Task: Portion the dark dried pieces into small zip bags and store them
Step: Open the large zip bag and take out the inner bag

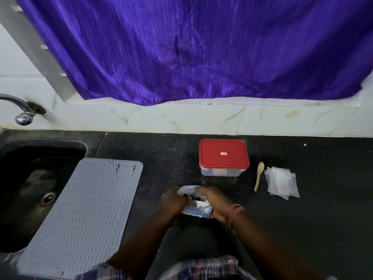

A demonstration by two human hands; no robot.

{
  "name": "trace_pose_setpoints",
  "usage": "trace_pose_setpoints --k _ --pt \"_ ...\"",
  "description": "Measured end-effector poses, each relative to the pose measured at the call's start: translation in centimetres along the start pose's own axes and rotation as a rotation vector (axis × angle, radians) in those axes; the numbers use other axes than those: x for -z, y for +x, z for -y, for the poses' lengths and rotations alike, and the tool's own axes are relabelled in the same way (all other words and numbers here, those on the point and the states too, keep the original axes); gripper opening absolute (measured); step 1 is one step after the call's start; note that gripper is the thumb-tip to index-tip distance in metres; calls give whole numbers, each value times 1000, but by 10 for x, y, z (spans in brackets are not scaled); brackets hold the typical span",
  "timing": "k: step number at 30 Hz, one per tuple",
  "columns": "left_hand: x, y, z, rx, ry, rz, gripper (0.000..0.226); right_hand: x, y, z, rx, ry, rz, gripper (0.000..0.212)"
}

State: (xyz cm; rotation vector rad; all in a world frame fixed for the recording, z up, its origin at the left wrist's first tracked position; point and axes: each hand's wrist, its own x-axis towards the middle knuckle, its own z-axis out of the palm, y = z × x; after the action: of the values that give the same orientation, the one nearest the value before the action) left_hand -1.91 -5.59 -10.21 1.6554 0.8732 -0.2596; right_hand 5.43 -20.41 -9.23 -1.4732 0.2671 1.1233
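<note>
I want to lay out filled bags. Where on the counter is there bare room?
Bare counter lies between the mat and the box, and a wide patch right of the bags. It is crowded around the spoon and bags, and where both hands hold a packet.

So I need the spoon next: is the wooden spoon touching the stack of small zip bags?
Apart. The head view shows the wooden spoon lying left of the zip bags, with a strip of dark counter between them.

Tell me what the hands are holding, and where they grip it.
Both hands grip one plastic bag: left hand at its left upper edge, right hand over its right side.
</note>
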Motion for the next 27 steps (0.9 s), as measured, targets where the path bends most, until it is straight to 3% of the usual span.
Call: trace_pose_setpoints --k 4,9,14,16,19,21,23,27 --pt "0 -11 -13 17 -206 -87 22 -2 -6 -13 209 -409 -135 50" --pt "3 -10 -5 118 -353 -305 31 -1 -8 -17 290 -688 55 78" --pt "4 -16 -11 100 -269 -193 30 2 2 -17 338 -753 8 85" --pt "1 -16 -8 56 -209 -148 35 3 6 -18 355 -725 -73 77" --pt "-7 15 27 17 -92 -131 61 2 6 -9 404 -671 -195 28" --pt "-9 2 18 15 40 -166 57 2 7 -5 426 -742 -264 5" --pt "-9 -22 -2 24 196 -177 62 2 9 -3 435 -810 -388 6" --pt "-17 -26 -6 -19 446 -103 74 6 13 -4 417 -687 -586 12"
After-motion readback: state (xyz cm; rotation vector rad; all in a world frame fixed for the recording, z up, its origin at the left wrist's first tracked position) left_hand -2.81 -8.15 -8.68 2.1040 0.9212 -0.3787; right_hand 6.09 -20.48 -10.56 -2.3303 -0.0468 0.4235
